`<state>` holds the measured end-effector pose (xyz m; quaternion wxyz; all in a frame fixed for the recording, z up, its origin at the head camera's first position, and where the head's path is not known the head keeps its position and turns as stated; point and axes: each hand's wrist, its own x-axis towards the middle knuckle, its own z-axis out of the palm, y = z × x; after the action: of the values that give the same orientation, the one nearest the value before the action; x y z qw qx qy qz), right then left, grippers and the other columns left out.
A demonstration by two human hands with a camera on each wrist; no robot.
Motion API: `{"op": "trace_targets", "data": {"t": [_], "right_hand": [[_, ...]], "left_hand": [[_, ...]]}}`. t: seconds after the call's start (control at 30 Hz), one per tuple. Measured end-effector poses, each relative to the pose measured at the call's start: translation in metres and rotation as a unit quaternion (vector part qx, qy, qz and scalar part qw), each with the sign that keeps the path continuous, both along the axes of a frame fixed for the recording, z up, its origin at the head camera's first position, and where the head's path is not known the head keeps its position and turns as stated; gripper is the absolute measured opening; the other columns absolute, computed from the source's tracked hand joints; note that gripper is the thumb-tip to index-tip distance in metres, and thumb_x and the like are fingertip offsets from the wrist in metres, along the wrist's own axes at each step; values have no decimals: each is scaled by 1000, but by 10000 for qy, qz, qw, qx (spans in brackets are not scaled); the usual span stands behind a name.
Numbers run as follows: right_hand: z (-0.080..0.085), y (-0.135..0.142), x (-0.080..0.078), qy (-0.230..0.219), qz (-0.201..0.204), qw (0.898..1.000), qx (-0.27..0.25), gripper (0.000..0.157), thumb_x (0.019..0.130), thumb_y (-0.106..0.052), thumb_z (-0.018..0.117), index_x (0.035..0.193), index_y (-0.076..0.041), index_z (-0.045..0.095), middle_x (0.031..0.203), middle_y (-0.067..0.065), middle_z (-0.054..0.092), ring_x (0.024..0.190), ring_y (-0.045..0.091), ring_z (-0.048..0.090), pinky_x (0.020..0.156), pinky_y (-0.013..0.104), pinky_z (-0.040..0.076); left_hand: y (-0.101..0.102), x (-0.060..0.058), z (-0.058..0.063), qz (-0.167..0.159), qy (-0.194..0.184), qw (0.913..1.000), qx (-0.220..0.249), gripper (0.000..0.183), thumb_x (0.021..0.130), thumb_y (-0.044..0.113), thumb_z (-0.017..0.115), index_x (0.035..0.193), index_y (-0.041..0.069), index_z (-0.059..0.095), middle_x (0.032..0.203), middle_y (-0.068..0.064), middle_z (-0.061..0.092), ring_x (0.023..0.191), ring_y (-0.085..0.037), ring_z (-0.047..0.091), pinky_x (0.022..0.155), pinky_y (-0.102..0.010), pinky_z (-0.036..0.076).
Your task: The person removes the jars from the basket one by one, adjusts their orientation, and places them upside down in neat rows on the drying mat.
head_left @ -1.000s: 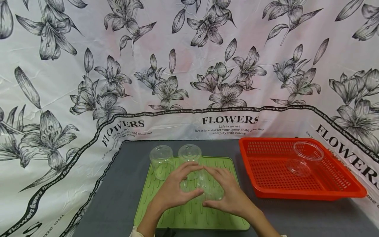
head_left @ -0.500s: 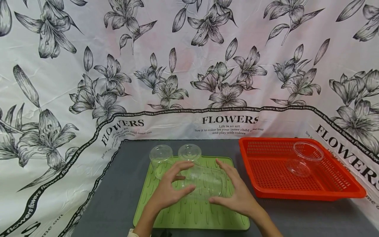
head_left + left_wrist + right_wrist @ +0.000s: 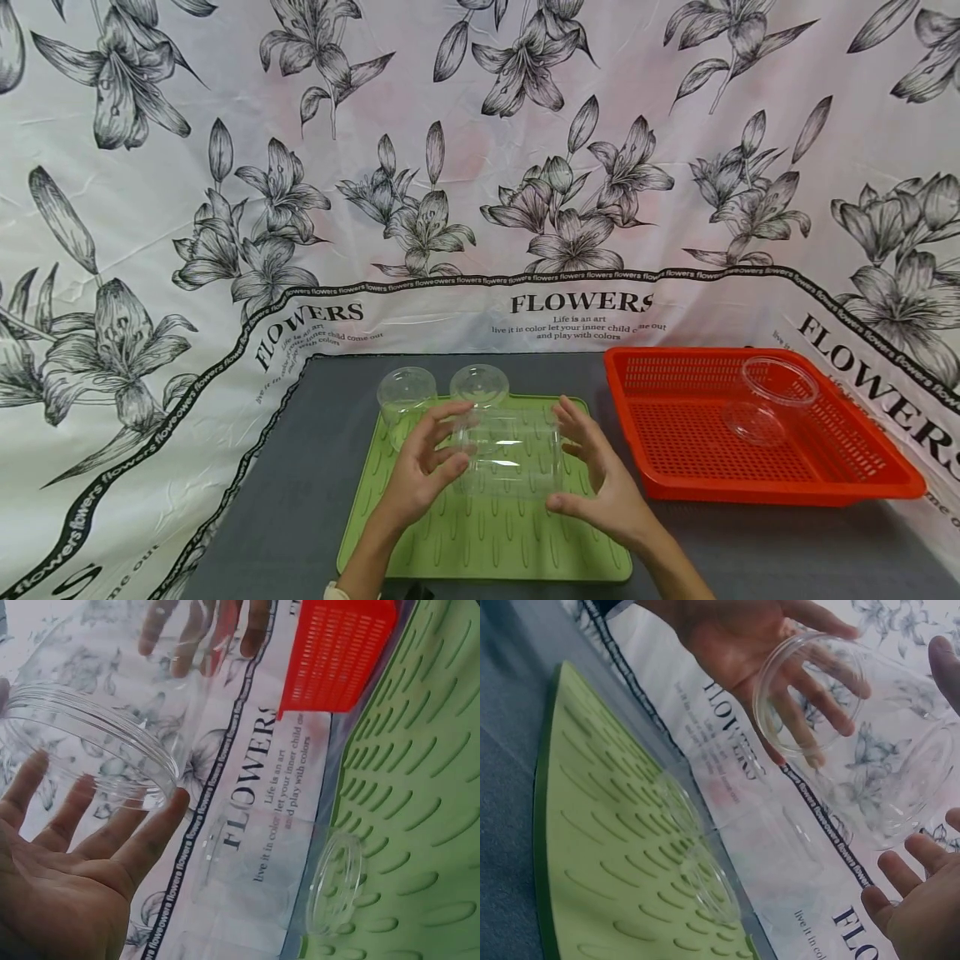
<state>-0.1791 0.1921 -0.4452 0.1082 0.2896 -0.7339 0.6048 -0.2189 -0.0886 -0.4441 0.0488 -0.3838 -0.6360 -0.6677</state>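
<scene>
A clear plastic jar (image 3: 510,450) lies sideways in the air above the green ridged mat (image 3: 517,542). My left hand (image 3: 420,475) grips it at the threaded mouth (image 3: 97,724), with the thumb in front and the fingers spread around the rim. Around the opposite, base end (image 3: 926,780), my right hand (image 3: 603,483) has its thumb and curved fingertips; exact contact is hard to see through the transparent wall. Two more clear jars, one at the left (image 3: 405,404) and one beside it (image 3: 480,385), stand at the mat's back edge, partly behind my left hand.
A red perforated basket (image 3: 772,492) stands at the right, with another clear jar (image 3: 772,400) inside it. Grey cloth (image 3: 277,517) covers the table. A white flower-printed curtain (image 3: 465,208) hangs behind and along the sides.
My hands have moved apart, the left one leftward and the right one rightward. The jar, slanted half a second ago, is now level between them. The standing jars and basket stay put.
</scene>
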Motion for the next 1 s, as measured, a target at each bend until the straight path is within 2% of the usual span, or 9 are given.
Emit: {"op": "trace_targets", "data": {"t": [0.1, 0.23, 0.43, 0.6, 0.73, 0.87, 1.0], "right_hand": [[-4, -1, -1, -9, 161, 9995, -276, 109, 83, -23, 87, 164, -11, 15, 165, 6, 32, 143, 10, 41, 112, 23, 40], [-9, -4, -1, -63, 385, 9968, -695, 109, 87, -32, 83, 163, -4, 11, 161, 8, 36, 141, 10, 43, 111, 23, 40], [-12, -11, 0, -505, 549, 9908, -1125, 105, 89, -38, 80, 164, -9, 12, 163, 6, 35, 142, 12, 44, 112, 20, 36], [-14, -16, 1, -708, 725, 9848, -1410, 101, 90, -33, 79, 163, -10, 13, 165, 5, 30, 142, 12, 44, 113, 19, 37], [-16, -22, 0, -677, 759, 9826, -1553, 99, 91, -28, 79, 163, -7, 15, 160, 5, 37, 139, 21, 47, 111, 28, 43], [-13, -27, 1, -769, 708, 9789, -1758, 95, 91, -27, 78, 162, -7, 17, 155, 1, 44, 138, 25, 49, 110, 31, 46], [-9, -30, 2, -747, 791, 9738, -1999, 91, 93, -25, 76, 161, -9, 18, 156, 1, 43, 140, 21, 48, 111, 30, 46]], "left_hand": [[1, -1, -2, -183, -56, 9994, 287, 52, 100, -2, 55, 149, -2, 39, 156, -12, 43, 138, -26, 54, 101, -60, 52], [2, -3, -4, -324, 55, 9979, 558, 50, 101, -1, 53, 148, -8, 36, 156, -17, 40, 137, -28, 54, 101, -61, 53], [5, -5, -5, -354, 153, 9965, 745, 51, 103, 4, 53, 148, -10, 34, 156, -15, 41, 136, -33, 54, 99, -63, 53], [8, -4, -4, -382, 223, 9952, 871, 53, 103, 7, 53, 147, -12, 31, 156, -13, 41, 137, -38, 53, 97, -65, 52], [10, -4, -5, -429, 182, 9945, 935, 52, 104, 7, 52, 147, -13, 30, 157, -13, 41, 137, -44, 51, 97, -65, 52], [13, -3, -5, -512, 121, 9938, 981, 51, 105, 6, 49, 148, -12, 28, 157, -12, 40, 138, -40, 51, 98, -65, 52], [15, -3, -6, -580, 82, 9929, 1038, 51, 105, 5, 48, 148, -11, 28, 157, -14, 39, 138, -40, 50, 98, -65, 51]]}}
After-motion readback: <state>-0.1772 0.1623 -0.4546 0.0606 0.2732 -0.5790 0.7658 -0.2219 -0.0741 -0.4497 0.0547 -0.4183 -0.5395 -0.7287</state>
